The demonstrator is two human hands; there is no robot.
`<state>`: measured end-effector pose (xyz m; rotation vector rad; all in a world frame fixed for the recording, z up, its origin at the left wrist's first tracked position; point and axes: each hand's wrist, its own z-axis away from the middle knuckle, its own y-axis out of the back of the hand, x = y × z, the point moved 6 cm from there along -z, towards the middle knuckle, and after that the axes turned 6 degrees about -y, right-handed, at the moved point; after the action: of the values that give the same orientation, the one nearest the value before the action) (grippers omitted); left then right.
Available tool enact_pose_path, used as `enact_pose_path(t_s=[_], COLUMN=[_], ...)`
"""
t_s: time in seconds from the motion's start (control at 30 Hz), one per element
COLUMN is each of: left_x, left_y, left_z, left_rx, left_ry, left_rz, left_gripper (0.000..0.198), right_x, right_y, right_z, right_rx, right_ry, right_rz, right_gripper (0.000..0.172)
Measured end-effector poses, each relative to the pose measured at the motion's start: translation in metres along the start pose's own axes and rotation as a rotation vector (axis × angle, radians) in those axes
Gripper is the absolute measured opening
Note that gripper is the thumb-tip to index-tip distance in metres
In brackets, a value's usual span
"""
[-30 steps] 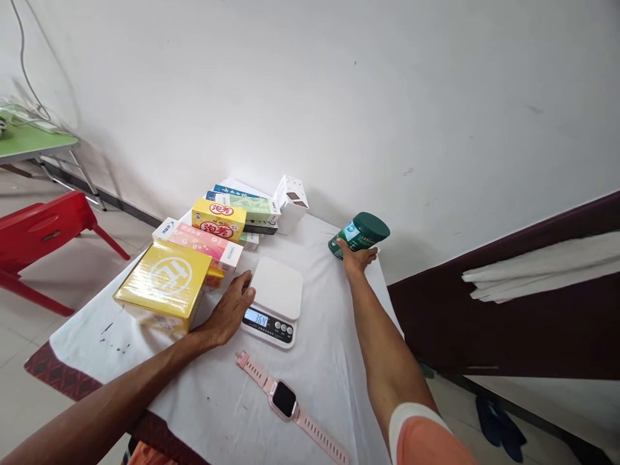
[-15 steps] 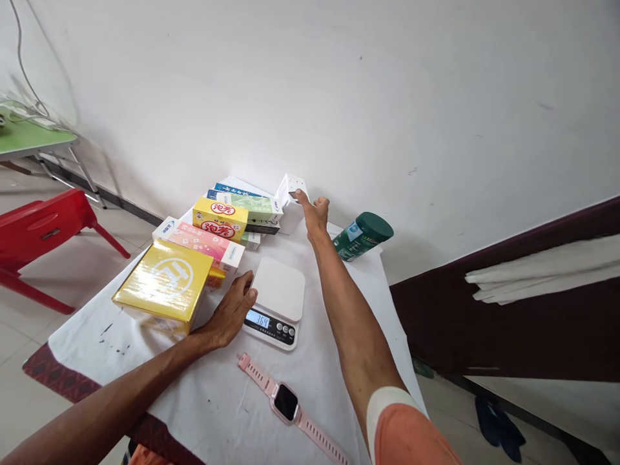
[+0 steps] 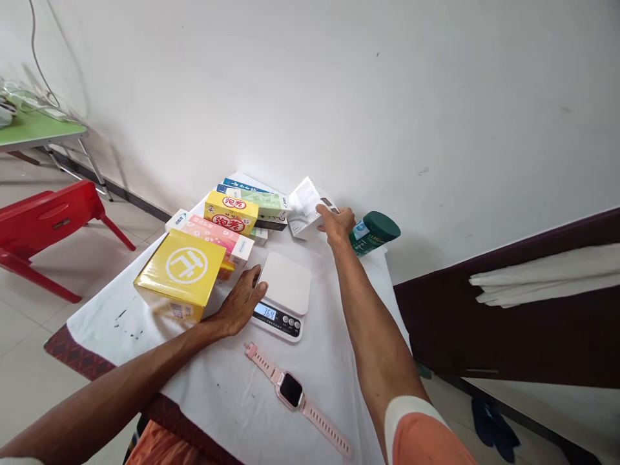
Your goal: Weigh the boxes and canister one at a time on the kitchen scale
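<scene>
My right hand point(image 3: 338, 224) grips a white box point(image 3: 303, 206) by its right side at the back of the table, near the wall. Just right of that hand, a dark green canister point(image 3: 375, 232) lies tilted and is partly covered by it. My left hand point(image 3: 242, 302) rests along the left edge of a white digital scale point(image 3: 285, 284), thumb apart from the fingers. Nothing lies on the weighing plate, and the display seems to read 364. A shiny yellow box point(image 3: 181, 271) stands beside my left wrist.
Left of the scale are a pink-and-white box point(image 3: 217, 236), a yellow carton point(image 3: 231, 213) and a green box point(image 3: 259, 201), piled with others. A pink smartwatch point(image 3: 290, 391) lies in front. A red chair point(image 3: 53, 219) stands left of the table; the wall point(image 3: 411, 116) borders its back.
My right hand has brought the white box slightly nearer and to the right, turning it so a larger face shows. My left hand has stayed by the scale. The view has shifted slightly.
</scene>
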<state>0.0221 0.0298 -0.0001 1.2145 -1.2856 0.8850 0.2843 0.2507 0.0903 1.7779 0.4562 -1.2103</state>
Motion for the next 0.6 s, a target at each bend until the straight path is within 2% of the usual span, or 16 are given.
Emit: enact_pose_path(t_s=[0.1,0.2,0.3,0.4,0.5,0.6], left_x=[0.0,0.001,0.001,0.001,0.001,0.001], left_y=[0.001,0.003,0.004,0.004,0.005,0.006], left_z=[0.0,-0.001,-0.002,-0.002,-0.002,-0.002], left_rx=[-0.004,-0.009,-0.016,-0.018,-0.014,-0.004], left_ry=[-0.002,-0.006,0.0,0.009,0.002,0.003], left_rz=[-0.031,-0.05,-0.06,-0.067,-0.077,-0.078], left_gripper=[0.107,0.1,0.098,0.095,0.091,0.088], right_x=[0.003,-0.003,-0.006,-0.006,-0.003,-0.003], right_y=[0.034,0.068,0.108,0.143,0.164,0.165], right_z=[0.016,0.033,0.055,0.083,0.113,0.142], right_rx=[0.111,0.136,0.13,0.073,-0.021,-0.127], right_ry=[-0.02,0.076,0.163,0.195,0.184,0.202], right_rz=[-0.01,-0.1,-0.195,-0.271,-0.302,-0.287], right_gripper=[0.054,0.057,0.055,0.058,0.059,0.06])
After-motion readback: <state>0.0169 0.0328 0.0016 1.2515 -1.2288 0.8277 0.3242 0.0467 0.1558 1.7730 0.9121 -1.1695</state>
